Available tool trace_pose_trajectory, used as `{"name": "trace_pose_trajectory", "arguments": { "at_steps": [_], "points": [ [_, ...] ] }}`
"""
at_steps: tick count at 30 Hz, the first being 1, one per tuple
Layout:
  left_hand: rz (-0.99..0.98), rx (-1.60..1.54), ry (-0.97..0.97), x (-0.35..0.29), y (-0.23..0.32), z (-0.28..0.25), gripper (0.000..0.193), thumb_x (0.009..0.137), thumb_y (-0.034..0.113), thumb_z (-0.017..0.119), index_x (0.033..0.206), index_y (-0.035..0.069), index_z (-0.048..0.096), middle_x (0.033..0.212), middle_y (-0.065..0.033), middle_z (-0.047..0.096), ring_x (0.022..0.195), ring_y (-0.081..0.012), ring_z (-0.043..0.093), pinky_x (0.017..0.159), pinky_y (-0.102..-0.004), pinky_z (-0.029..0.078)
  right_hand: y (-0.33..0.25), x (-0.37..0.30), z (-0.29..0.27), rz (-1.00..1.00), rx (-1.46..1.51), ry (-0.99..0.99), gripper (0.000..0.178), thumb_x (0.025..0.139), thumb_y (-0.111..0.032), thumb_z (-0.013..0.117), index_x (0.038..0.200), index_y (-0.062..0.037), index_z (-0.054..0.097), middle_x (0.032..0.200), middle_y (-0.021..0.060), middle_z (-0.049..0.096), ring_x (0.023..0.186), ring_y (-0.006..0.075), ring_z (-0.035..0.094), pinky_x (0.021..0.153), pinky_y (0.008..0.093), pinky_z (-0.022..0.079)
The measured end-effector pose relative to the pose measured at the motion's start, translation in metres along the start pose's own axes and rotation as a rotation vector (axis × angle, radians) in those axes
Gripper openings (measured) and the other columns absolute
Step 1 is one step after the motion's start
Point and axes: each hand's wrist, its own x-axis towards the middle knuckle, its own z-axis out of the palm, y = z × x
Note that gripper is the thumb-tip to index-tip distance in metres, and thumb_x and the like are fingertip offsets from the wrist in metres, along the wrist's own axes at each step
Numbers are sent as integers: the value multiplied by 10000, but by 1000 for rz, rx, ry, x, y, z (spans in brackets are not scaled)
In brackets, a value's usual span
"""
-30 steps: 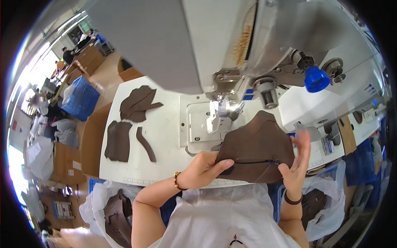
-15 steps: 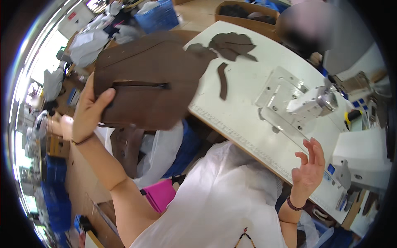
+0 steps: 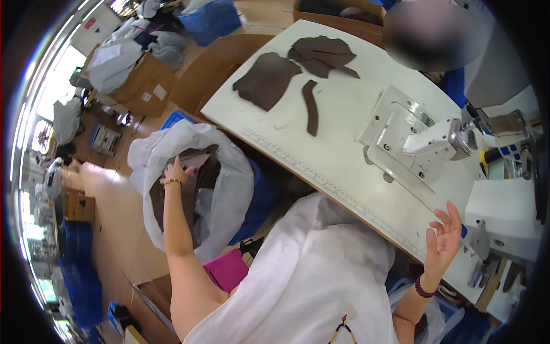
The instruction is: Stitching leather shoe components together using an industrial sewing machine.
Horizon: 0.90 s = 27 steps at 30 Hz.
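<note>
At the left, my left hand [image 3: 177, 171] reaches into a white plastic bag [image 3: 232, 178] and rests on dark brown leather pieces [image 3: 192, 192] inside it. Its visible fingers are spread, and I see no grip on any piece. My right hand [image 3: 442, 243] is held palm up with curled, parted fingers, holding nothing, by the right front edge of the white sewing table [image 3: 338, 166]. On the tabletop lie a wide brown leather piece [image 3: 266, 80], a folded brown leather bundle [image 3: 321, 54] and a narrow brown strip [image 3: 311, 109].
The white sewing machine arm [image 3: 429, 143] stands at the table's right over a metal plate. A ruler strip [image 3: 321, 178] follows the front edge. Cardboard boxes [image 3: 140, 86] and a blue bin [image 3: 211, 22] sit beyond on the left. Someone is across the table.
The big brown leather panel with a slit has left my left hand, which has moved down into the bag. The wide leather piece on the table is now uncovered. My right hand shifted slightly right and down.
</note>
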Motion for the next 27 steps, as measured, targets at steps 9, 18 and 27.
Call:
{"name": "trace_pose_trajectory", "arguments": {
  "at_steps": [9,18,27],
  "points": [
    [509,306,8,22,-20,73,1102,616,-11,686,1447,167,-16,1431,-349,63,1350,-463,65,1100,-492,162,25,-49,-75,152,-113,298,542,790,20,597,1299,-25,415,1326,106,425,1015,192,541,784,276,446],
    [692,820,-201,89,50,15,1029,562,209,800,1408,149,218,1291,-218,437,1206,-294,455,987,-381,401,42,-78,-146,110,-786,285,382,819,-173,622,1169,-38,551,1234,148,527,1141,308,492,959,387,383],
    [1761,-44,-309,-255,271,-84,296,741,119,696,982,-44,639,864,-184,665,796,-318,652,739,-348,500,106,-118,-172,265,-1318,415,433,858,-259,559,1192,13,518,1314,183,445,1233,370,391,972,429,359]
  ]
}}
